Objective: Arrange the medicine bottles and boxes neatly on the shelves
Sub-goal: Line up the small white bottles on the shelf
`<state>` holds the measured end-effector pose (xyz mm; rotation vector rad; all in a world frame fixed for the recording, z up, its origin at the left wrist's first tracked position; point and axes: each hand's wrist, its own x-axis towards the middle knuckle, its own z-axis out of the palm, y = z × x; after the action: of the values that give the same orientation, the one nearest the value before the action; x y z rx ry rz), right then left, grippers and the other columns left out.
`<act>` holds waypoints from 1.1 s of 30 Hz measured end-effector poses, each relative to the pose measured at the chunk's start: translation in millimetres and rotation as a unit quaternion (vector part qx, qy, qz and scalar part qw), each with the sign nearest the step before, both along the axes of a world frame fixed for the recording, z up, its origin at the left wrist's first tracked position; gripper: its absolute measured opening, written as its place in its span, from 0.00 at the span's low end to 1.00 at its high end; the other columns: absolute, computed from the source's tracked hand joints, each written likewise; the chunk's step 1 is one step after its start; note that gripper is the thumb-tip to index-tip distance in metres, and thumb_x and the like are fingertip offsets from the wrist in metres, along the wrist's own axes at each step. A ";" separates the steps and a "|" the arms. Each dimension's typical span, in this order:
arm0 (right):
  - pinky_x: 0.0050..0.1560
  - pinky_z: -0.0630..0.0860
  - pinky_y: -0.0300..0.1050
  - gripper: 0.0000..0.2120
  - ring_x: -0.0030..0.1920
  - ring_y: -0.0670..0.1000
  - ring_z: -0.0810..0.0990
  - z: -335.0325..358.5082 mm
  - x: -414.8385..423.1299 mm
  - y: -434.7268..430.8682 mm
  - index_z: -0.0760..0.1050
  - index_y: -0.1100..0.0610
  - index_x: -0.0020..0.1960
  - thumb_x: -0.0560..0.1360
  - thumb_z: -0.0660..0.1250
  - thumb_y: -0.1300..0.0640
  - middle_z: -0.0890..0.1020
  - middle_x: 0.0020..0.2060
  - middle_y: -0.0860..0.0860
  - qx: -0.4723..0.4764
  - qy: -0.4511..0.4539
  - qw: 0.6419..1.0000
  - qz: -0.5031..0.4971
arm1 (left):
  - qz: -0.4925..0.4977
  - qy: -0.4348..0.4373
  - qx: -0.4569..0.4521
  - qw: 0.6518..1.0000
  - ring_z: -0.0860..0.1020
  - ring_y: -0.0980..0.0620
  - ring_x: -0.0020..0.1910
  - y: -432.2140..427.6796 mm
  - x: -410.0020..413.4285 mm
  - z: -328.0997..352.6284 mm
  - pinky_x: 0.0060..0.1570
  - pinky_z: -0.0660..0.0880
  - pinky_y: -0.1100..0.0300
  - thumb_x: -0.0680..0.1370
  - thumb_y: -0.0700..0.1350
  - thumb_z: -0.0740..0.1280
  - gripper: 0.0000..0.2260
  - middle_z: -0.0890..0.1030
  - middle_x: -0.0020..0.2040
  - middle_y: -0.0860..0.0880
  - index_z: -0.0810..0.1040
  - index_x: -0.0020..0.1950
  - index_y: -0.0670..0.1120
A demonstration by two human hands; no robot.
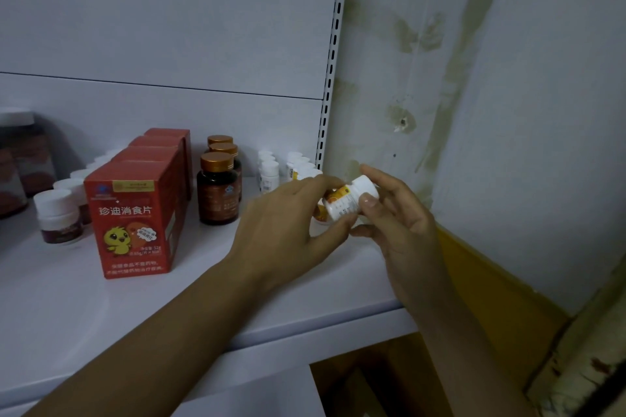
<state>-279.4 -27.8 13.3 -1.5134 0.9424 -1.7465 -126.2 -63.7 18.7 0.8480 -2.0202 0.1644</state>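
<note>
A small white bottle with an orange label (349,200) is held tilted above the right end of the white shelf (203,298). My left hand (288,223) pinches its lower part from the left, and my right hand (393,213) grips its white cap end from the right. Behind my hands stand two rows of small white bottles (269,169), partly hidden. A row of brown bottles with copper caps (216,189) stands to their left. Next to those is a row of red boxes (135,217) with a yellow chick on the front.
White-capped jars with dark red labels (59,217) line the left of the shelf, with larger dark jars (20,166) behind. A slotted upright (333,54) ends the shelf on the right, beside a stained wall (474,112). Below is a brown gap (372,382).
</note>
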 end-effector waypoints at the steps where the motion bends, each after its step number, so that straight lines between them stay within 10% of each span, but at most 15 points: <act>1: 0.43 0.79 0.42 0.14 0.50 0.50 0.82 -0.4 -0.5 -0.7 0.76 0.48 0.59 0.76 0.64 0.58 0.83 0.49 0.48 0.004 -0.008 1.000 0.003 | 0.004 0.000 -0.004 1.000 0.73 0.62 0.40 0.0 -0.1 -0.1 0.34 0.63 0.73 0.74 0.61 0.61 0.19 0.80 0.45 0.57 0.76 0.59 0.53; 15: 0.42 0.77 0.33 0.13 0.41 0.40 0.81 -5.8 0.3 -7.9 0.79 0.56 0.58 0.74 0.69 0.64 0.83 0.37 0.44 -0.010 0.000 0.987 -0.159 | 0.008 0.063 0.039 0.997 0.74 0.56 0.55 -3.5 0.6 0.3 0.43 0.69 0.60 0.77 0.61 0.50 0.24 0.77 0.59 0.55 0.67 0.70 0.54; 26: 0.51 0.80 0.53 0.16 0.46 0.51 0.82 -15.3 3.4 -26.4 0.78 0.56 0.56 0.70 0.75 0.58 0.83 0.46 0.52 0.112 0.206 0.957 -0.170 | 0.148 -0.076 0.136 0.977 0.72 0.50 0.60 -18.6 4.3 -10.5 0.52 0.75 0.49 0.81 0.49 0.55 0.18 0.73 0.64 0.52 0.61 0.72 0.53; 33: 0.48 0.78 0.44 0.20 0.51 0.49 0.80 -7.8 3.1 -27.3 0.70 0.50 0.59 0.71 0.74 0.55 0.80 0.52 0.51 0.132 0.122 0.972 -0.149 | 0.125 -0.086 0.152 0.977 0.73 0.48 0.60 -20.9 2.7 -15.3 0.53 0.75 0.48 0.81 0.49 0.55 0.19 0.74 0.64 0.51 0.61 0.73 0.52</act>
<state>-276.3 -55.0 5.5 -1.4899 1.5312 -1.5723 -123.5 -84.6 3.4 1.3235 -2.1253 0.0719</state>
